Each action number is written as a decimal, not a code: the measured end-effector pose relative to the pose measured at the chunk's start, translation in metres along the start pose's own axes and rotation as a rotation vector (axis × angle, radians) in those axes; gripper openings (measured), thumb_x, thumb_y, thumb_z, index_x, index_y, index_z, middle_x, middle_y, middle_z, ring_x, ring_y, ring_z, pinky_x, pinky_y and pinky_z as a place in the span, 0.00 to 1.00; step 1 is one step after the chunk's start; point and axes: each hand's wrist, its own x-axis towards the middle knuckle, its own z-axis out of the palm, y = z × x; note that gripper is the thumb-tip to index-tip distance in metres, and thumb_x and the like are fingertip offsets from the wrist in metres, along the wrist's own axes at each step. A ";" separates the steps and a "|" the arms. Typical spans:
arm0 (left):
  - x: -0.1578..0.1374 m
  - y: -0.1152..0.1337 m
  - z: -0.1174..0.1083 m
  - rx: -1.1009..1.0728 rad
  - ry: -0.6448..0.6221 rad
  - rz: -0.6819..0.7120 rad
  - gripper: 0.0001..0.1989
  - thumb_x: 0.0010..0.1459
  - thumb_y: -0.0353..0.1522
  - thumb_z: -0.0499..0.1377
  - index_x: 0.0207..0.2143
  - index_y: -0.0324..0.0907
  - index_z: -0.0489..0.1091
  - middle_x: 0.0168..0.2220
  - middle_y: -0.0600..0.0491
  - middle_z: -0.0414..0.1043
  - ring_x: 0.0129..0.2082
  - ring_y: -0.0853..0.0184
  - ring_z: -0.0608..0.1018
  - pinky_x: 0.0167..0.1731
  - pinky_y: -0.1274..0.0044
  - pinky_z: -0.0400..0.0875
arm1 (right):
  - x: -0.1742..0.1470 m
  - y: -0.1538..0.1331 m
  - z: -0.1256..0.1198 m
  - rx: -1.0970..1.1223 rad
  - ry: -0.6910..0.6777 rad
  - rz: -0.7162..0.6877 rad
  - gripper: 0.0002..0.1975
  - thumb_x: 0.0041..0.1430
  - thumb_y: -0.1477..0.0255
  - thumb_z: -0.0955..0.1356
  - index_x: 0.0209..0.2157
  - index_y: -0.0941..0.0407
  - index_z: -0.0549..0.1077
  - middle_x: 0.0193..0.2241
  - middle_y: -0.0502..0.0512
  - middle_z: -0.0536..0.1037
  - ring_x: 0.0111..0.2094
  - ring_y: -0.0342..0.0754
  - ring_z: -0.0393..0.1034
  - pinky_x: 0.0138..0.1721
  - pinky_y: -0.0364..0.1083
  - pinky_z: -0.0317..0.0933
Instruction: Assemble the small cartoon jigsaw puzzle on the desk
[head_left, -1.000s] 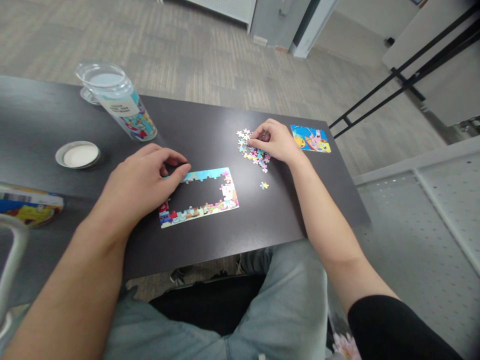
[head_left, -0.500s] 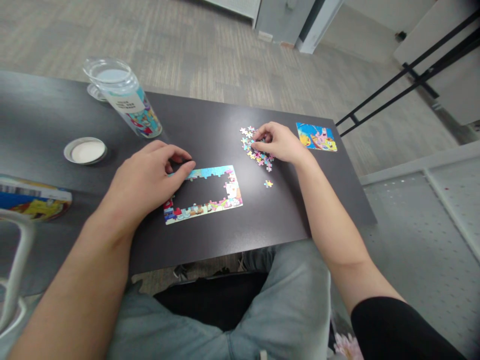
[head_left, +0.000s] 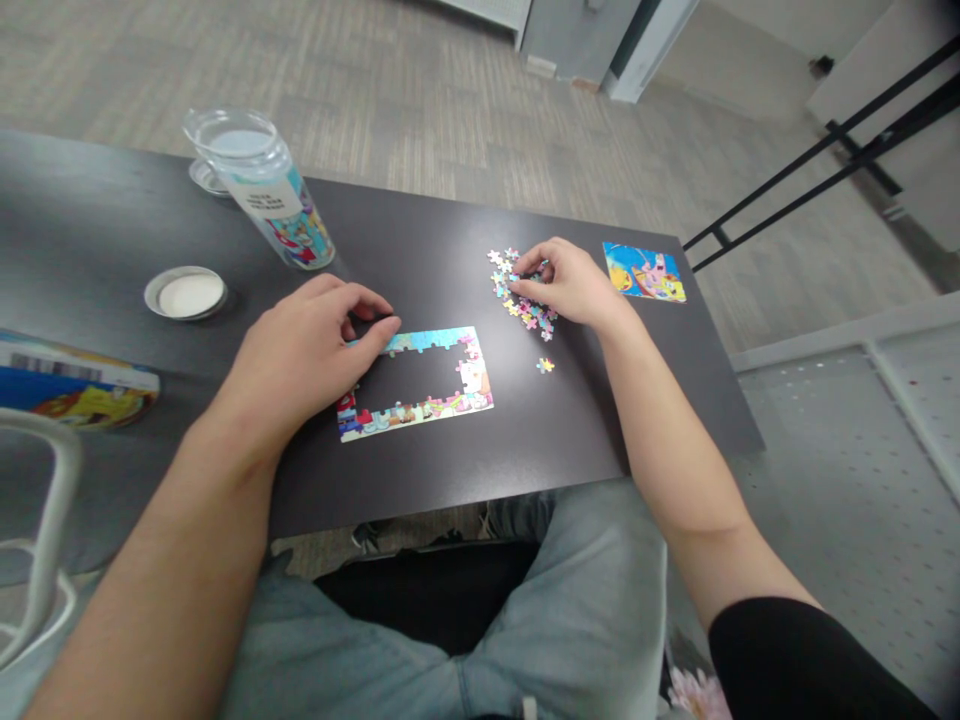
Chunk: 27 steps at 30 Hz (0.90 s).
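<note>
A jigsaw border (head_left: pixel 474 375) lies joined into a rectangular frame, with dark table showing through its middle. Over its left upper corner rests my left hand (head_left: pixel 311 340), loosely curled, thumb and fingertips apart, nothing visible between them. My right hand (head_left: pixel 570 280) reaches into a small heap of loose jigsaw pieces (head_left: pixel 529 312). Its thumb and index finger close around a small light-blue jigsaw piece (head_left: pixel 514 279) at the heap's left side; the fingertips partly hide it. A single jigsaw piece (head_left: pixel 544 366) lies apart, between the heap and the table's front edge.
Beyond my left hand stands a clear jar (head_left: pixel 289 215) with a cartoon label, a lid (head_left: pixel 206 178) behind it. A round white-lined lid (head_left: pixel 185 294) and a cartoon-printed container (head_left: pixel 82 385) lie left. A cartoon picture card (head_left: pixel 645 272) is at the table's (head_left: pixel 442 475) far right.
The whole view has shifted slightly, so everything appears a little further right. Both hands keep nearly the same places, left at the border and right at the heap.
</note>
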 end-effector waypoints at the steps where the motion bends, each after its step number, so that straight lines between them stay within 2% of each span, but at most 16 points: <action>1: 0.000 0.000 0.000 0.002 0.000 0.000 0.23 0.76 0.52 0.60 0.55 0.50 0.88 0.55 0.45 0.86 0.47 0.49 0.87 0.50 0.56 0.78 | 0.000 0.000 0.000 0.030 -0.004 0.005 0.10 0.67 0.68 0.84 0.48 0.52 0.89 0.51 0.59 0.92 0.42 0.56 0.78 0.53 0.58 0.70; 6: -0.001 0.000 0.000 0.000 -0.006 -0.001 0.21 0.76 0.51 0.61 0.55 0.51 0.88 0.55 0.45 0.86 0.47 0.50 0.86 0.51 0.57 0.79 | 0.000 -0.001 0.004 0.314 -0.021 -0.037 0.12 0.64 0.67 0.83 0.44 0.49 0.80 0.41 0.52 0.89 0.37 0.51 0.75 0.47 0.55 0.68; 10: -0.001 0.001 0.000 -0.010 0.005 0.013 0.21 0.77 0.50 0.62 0.55 0.51 0.89 0.55 0.45 0.86 0.46 0.50 0.86 0.52 0.56 0.80 | -0.004 -0.017 0.005 0.495 -0.098 -0.105 0.17 0.66 0.57 0.85 0.48 0.49 0.84 0.40 0.52 0.87 0.40 0.51 0.76 0.45 0.53 0.70; 13: -0.001 0.001 0.000 -0.016 0.003 0.012 0.20 0.77 0.49 0.63 0.56 0.49 0.90 0.54 0.44 0.85 0.45 0.50 0.86 0.51 0.56 0.80 | -0.013 -0.039 0.005 0.526 -0.239 -0.141 0.21 0.67 0.51 0.88 0.46 0.51 0.87 0.37 0.51 0.86 0.38 0.50 0.76 0.42 0.52 0.71; 17: -0.001 0.003 0.000 -0.013 -0.002 0.001 0.19 0.78 0.48 0.64 0.56 0.51 0.90 0.54 0.45 0.85 0.46 0.51 0.86 0.53 0.57 0.81 | -0.026 -0.063 0.011 0.569 -0.384 -0.188 0.23 0.68 0.49 0.89 0.45 0.52 0.89 0.37 0.54 0.90 0.39 0.51 0.81 0.45 0.52 0.76; 24: -0.003 0.006 0.000 -0.025 -0.009 -0.026 0.18 0.78 0.48 0.64 0.58 0.53 0.88 0.56 0.47 0.84 0.50 0.52 0.82 0.60 0.56 0.80 | -0.030 -0.069 0.022 0.600 -0.462 -0.149 0.24 0.64 0.48 0.91 0.42 0.50 0.90 0.38 0.54 0.94 0.41 0.54 0.86 0.45 0.53 0.78; 27: -0.003 0.008 -0.001 -0.026 -0.015 -0.031 0.20 0.78 0.49 0.64 0.59 0.51 0.89 0.57 0.47 0.84 0.49 0.53 0.81 0.62 0.57 0.79 | -0.031 -0.068 0.022 0.591 -0.476 -0.136 0.25 0.63 0.47 0.91 0.42 0.50 0.89 0.39 0.55 0.94 0.42 0.54 0.86 0.44 0.52 0.77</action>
